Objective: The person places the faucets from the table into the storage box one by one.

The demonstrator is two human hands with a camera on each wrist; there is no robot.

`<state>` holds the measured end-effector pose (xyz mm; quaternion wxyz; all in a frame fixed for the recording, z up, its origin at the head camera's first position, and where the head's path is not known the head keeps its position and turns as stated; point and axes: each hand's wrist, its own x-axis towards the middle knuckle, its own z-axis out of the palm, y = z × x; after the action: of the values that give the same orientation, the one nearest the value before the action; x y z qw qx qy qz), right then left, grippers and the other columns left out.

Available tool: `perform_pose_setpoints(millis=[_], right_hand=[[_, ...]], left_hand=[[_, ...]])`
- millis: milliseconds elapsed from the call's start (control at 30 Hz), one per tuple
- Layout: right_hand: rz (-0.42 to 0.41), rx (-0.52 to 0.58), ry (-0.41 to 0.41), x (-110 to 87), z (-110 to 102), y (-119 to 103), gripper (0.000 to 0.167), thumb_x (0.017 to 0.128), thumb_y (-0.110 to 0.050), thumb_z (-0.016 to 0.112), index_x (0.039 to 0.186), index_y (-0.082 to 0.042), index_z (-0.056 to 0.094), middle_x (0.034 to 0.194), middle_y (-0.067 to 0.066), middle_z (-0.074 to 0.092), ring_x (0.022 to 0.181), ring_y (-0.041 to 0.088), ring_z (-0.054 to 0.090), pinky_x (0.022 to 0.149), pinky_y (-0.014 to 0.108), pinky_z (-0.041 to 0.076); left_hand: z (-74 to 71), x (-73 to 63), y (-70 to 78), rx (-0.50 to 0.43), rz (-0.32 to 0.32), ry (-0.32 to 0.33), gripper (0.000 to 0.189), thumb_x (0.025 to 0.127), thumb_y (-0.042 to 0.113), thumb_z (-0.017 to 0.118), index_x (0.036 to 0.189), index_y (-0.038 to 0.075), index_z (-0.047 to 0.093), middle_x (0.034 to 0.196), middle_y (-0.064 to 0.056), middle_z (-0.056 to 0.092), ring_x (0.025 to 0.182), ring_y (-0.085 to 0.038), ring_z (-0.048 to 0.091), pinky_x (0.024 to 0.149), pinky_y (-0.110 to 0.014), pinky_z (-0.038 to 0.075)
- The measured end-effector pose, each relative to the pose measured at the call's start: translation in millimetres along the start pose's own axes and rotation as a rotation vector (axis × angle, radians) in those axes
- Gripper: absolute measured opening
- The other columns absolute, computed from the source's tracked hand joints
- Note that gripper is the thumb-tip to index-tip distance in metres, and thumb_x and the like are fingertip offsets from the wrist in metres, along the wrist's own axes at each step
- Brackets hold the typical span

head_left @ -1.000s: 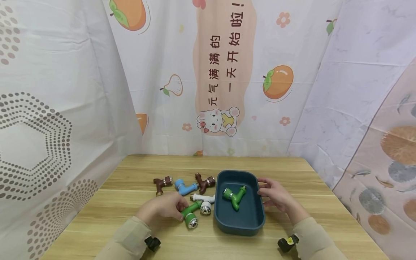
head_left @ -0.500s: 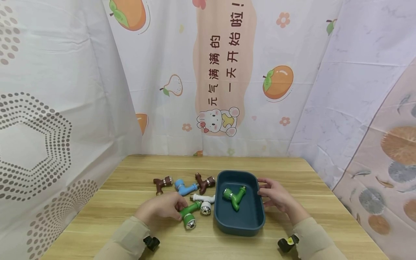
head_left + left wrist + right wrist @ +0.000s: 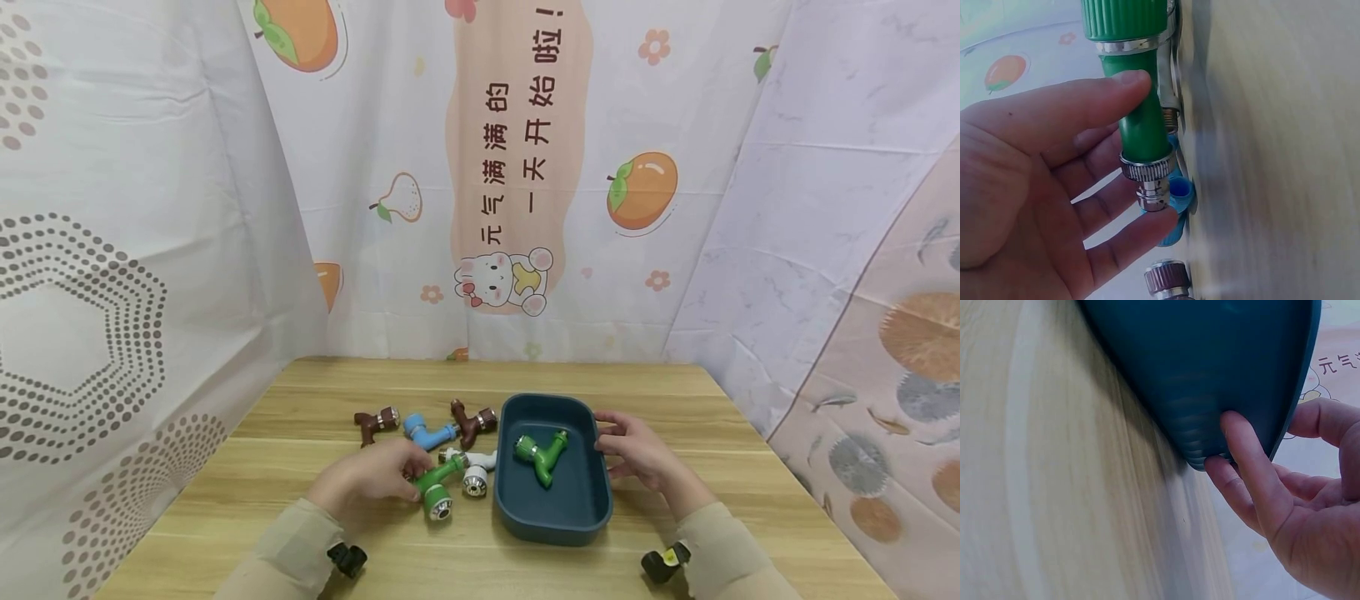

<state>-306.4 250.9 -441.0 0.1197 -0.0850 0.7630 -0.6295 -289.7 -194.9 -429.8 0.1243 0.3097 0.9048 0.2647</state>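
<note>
A green tap [image 3: 440,480] with a silver-ringed knob is held between the thumb and fingers of my left hand [image 3: 384,472]. In the left wrist view the thumb lies across the green tap's body [image 3: 1141,119], and its metal nozzle end points towards the fingertips. My right hand [image 3: 637,450] rests its fingertips against the outer right wall of a dark blue bin [image 3: 551,529]. In the right wrist view those fingers [image 3: 1254,469] touch the bin's outside near a corner. Another green tap [image 3: 547,462] lies inside the bin.
A white tap [image 3: 474,478] lies close against the bin's left side. Behind it are a blue tap [image 3: 429,433] and a brown tap [image 3: 472,423]. Another brown tap [image 3: 375,423], partly hidden by my left hand, lies further left. Patterned cloth [image 3: 375,275] hangs behind the table.
My left hand has shifted slightly left with the green tap. The tap's nozzle end has risen and now overlaps the white tap in view. The right hand and bin have stayed put.
</note>
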Motion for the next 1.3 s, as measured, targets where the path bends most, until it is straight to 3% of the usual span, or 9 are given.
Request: perform_pose_setpoints(millis=[500,967,1300], right_hand=[[0.004,0.007,0.005,1.0,-1.0,1.8,0.064,0.095,-0.003,0.058,0.152,0.007,0.032,0.138,0.036,0.049,0.109,0.037,0.065,0.068,0.049,0.060],[-0.002,0.007,0.005,1.3,-2.0,3.5,0.066,0.094,-0.004,0.060,0.152,0.007,0.033,0.136,0.035,0.051,0.105,0.034,0.065,0.066,0.047,0.060],[0.004,0.011,0.012,0.8,-1.0,1.9,0.065,0.094,-0.004,0.059,0.152,0.007,0.033,0.136,0.034,0.052,0.106,0.034,0.065,0.067,0.047,0.060]], left_hand=[[-7.0,0.1,-6.2,-0.009,0.027,0.122,0.038,0.084,0.011,0.083,0.120,0.012,0.072,0.099,0.012,0.066,0.095,-0.010,0.062,0.084,-0.036,0.054],[-8.0,3.9,-6.9,0.043,0.043,0.266,0.040,0.085,0.009,0.081,0.124,0.013,0.071,0.095,0.013,0.065,0.089,-0.007,0.060,0.078,-0.030,0.053],[-11.6,4.4,-5.8,0.017,0.048,0.319,0.041,0.088,0.008,0.079,0.127,0.011,0.069,0.097,0.013,0.067,0.092,-0.008,0.063,0.082,-0.037,0.055]])
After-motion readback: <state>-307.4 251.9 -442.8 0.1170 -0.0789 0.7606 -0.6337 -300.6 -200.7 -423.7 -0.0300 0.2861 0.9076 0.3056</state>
